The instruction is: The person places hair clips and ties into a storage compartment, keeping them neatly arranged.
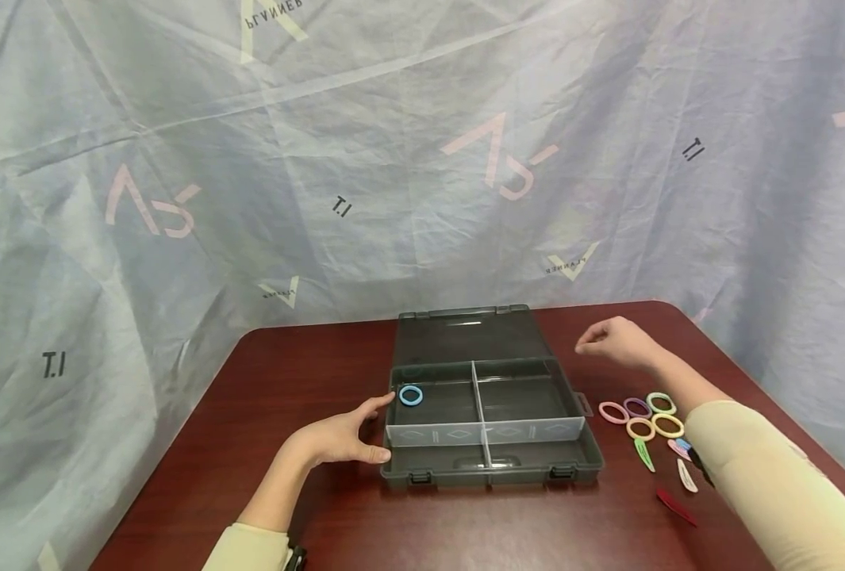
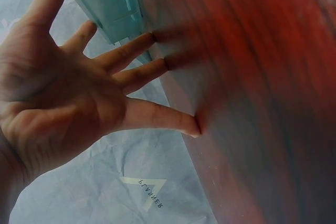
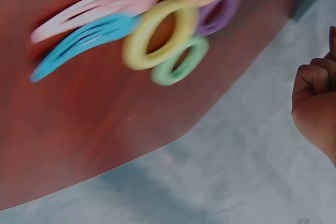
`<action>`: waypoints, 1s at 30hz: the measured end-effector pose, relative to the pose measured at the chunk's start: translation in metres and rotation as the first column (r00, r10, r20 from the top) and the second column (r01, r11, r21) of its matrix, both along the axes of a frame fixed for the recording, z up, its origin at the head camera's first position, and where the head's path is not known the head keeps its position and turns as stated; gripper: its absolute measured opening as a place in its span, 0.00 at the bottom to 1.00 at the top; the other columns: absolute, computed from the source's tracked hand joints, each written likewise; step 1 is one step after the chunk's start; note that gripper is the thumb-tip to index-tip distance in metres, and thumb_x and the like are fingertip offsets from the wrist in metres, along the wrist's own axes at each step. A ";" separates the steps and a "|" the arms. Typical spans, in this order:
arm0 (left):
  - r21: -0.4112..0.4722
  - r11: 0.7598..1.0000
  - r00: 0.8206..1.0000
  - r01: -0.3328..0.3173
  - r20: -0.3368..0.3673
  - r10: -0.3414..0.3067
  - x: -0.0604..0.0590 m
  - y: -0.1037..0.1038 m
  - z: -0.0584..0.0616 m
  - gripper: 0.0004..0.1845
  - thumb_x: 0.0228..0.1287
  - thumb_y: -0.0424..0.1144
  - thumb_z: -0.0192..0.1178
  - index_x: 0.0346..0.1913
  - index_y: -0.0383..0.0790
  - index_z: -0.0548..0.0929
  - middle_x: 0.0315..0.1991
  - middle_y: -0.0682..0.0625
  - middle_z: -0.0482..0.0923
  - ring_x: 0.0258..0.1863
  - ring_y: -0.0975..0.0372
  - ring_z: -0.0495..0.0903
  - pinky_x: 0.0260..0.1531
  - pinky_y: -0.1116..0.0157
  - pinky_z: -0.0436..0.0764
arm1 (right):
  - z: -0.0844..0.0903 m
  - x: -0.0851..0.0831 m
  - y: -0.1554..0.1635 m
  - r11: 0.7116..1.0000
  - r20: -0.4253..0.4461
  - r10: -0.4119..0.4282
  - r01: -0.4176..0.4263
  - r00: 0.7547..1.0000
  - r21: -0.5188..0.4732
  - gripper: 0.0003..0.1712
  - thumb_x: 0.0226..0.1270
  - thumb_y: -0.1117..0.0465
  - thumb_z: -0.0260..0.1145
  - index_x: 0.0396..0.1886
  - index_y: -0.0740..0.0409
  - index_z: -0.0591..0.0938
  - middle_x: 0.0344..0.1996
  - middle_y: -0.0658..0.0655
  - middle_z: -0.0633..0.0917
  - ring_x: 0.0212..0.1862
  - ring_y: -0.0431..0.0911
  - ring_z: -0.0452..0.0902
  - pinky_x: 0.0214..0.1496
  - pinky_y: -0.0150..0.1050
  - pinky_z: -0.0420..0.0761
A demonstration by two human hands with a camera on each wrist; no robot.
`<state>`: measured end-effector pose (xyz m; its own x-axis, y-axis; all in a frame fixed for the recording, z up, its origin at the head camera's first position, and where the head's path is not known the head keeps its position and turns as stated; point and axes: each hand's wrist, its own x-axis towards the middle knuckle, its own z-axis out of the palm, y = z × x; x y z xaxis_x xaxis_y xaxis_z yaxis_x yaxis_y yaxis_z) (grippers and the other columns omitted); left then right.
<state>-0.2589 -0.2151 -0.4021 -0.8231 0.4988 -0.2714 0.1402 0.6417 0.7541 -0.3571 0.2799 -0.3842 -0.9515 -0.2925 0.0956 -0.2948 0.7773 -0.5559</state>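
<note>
A dark translucent organizer box (image 1: 422, 479), its lid (image 1: 465, 337) folded back, lies on the table with pale dividers inside. A light blue hair tie (image 1: 411, 396) rests in its rear left compartment. My left hand (image 1: 343, 436) is at the box's left side, thumb and index finger spread against the edge; the left wrist view shows its palm (image 2: 68, 87) with the fingers apart. To the right of the box, my right hand (image 1: 618, 342) hovers above the table with curled fingers, and nothing shows in it. Only part of it (image 3: 317, 98) appears in the right wrist view.
Right of the box lie several hair ties, among them pink (image 1: 613, 412), purple (image 1: 637, 408), green (image 1: 661, 403) and yellow (image 1: 668, 426). Nearer me are snap clips: green (image 1: 644, 455), white (image 1: 687, 476), red (image 1: 676, 507), pink and blue. A printed grey cloth (image 1: 408, 159) hangs behind the table.
</note>
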 end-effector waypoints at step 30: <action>0.015 1.000 1.000 -0.005 0.013 0.005 0.001 0.000 -0.001 0.51 0.54 0.47 0.71 0.76 0.56 0.49 0.71 0.36 0.52 0.69 0.44 0.55 0.59 0.45 0.62 | -0.051 0.043 0.110 0.999 0.130 -0.049 0.046 0.990 0.023 0.15 0.61 0.49 0.69 0.40 0.54 0.87 0.36 0.51 0.85 0.39 0.42 0.75 0.39 0.38 0.74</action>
<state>-0.2577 -0.2150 -0.4035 -0.8220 0.4990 -0.2745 0.1274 0.6308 0.7655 -0.3136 0.3902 -0.4353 -0.9683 -0.2471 -0.0360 -0.1828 0.7997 -0.5719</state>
